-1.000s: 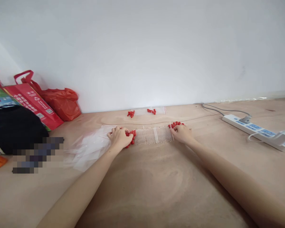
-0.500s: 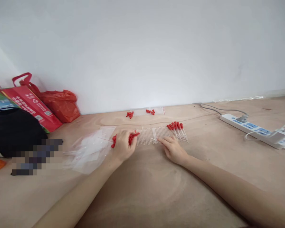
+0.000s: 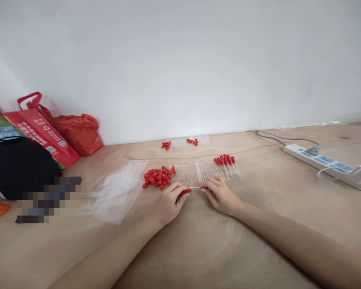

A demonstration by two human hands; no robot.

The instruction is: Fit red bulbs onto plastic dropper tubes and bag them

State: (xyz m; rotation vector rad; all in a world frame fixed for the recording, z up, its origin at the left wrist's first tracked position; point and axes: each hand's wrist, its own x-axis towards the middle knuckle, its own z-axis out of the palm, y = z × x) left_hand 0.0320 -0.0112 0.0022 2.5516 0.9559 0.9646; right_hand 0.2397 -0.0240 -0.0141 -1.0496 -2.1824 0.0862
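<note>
Bulb (image 3: 185, 192), red, newly brought from pile (image 3: 157, 177) to tube (image 3: 195, 188) before clear row (image 3: 183, 172), pairing apparently under way; left hand (image 3: 170, 202) pinched on bulb, right hand (image 3: 221, 196) likewise on tube, contact unclear; clear bags (image 3: 117, 192) flat at left; more bulbs (image 3: 193, 141) in or on far bag (image 3: 203, 140), unclear which.

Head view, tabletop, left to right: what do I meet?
Black striped cloth bag, flat clear plastic bags, pile of red bulb-shaped caps, row of slim clear tubes, red-capped clear tubes, long white power strip.
</note>
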